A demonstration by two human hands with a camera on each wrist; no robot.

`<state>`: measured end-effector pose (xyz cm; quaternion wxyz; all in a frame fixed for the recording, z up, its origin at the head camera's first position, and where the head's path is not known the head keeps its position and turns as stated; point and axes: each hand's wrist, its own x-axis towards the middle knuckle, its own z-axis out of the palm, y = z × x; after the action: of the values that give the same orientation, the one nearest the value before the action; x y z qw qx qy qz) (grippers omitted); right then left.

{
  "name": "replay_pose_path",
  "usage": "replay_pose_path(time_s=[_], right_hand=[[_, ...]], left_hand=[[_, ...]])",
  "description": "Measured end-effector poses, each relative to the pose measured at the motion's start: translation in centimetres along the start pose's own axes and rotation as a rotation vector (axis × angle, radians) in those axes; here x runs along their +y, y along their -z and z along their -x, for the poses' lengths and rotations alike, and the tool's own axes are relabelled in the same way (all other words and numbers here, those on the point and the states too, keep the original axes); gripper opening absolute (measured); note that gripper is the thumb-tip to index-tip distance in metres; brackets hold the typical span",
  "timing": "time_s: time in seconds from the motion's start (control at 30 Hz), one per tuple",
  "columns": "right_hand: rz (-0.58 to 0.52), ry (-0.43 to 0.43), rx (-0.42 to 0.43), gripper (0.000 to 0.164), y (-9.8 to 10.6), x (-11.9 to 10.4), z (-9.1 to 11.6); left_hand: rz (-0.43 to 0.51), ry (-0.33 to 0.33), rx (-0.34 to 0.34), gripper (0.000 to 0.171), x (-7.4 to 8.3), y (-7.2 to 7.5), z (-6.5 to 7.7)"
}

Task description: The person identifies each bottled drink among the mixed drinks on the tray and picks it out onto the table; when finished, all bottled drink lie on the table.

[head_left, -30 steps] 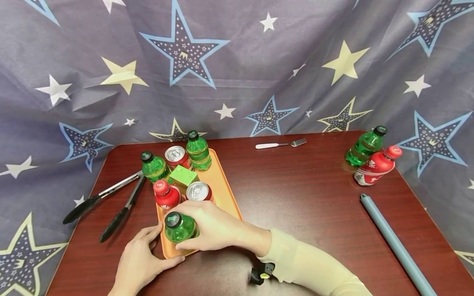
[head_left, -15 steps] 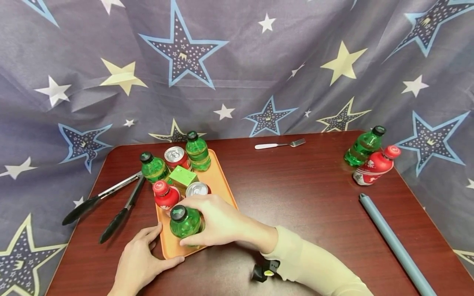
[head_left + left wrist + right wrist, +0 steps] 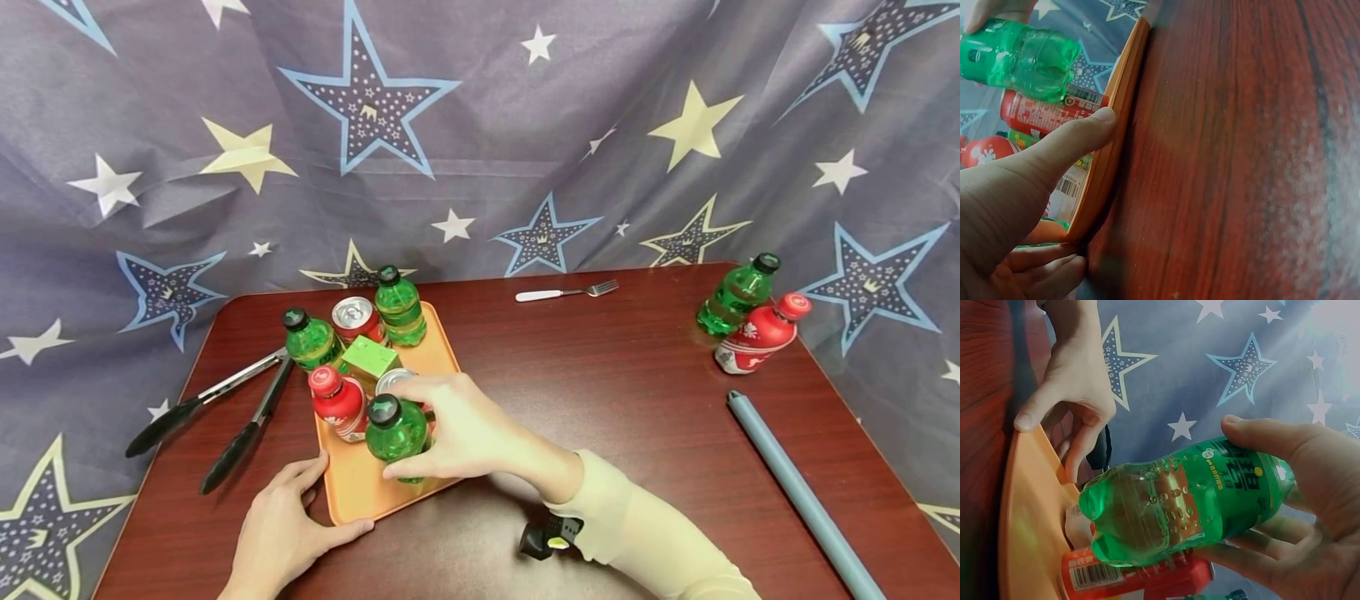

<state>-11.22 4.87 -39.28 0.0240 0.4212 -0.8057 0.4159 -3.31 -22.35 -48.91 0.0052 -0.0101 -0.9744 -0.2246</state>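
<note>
My right hand grips a green soda bottle with a black cap, fingers round its upper part. In the right wrist view the bottle's base is clear of the orange tray. My left hand holds the tray's near left corner, thumb on the front edge and fingers at the left side. On the tray stand a red bottle, a soda can partly hidden by my right hand, a green box, another can and two green bottles, one back left, one back right.
Black-tipped tongs lie left of the tray. A white-handled fork is near the back edge. Another green bottle and red bottle stand at the right, with a grey-blue tube in front. A starry cloth hangs behind the table.
My right hand has carried the green bottle rightward and a little away from me over the tray, baring the tray's near left part. My left hand has stayed at the corner.
</note>
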Motion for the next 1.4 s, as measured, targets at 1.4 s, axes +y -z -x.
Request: replay_pose_path(time_s=[1.4], right_hand=[[0.041, -0.081, 0.095, 0.058, 3.5, 1.6, 2.1]], left_hand=[[-0.009, 0.02, 0.005, 0.123, 0.1, -0.1, 0.0]])
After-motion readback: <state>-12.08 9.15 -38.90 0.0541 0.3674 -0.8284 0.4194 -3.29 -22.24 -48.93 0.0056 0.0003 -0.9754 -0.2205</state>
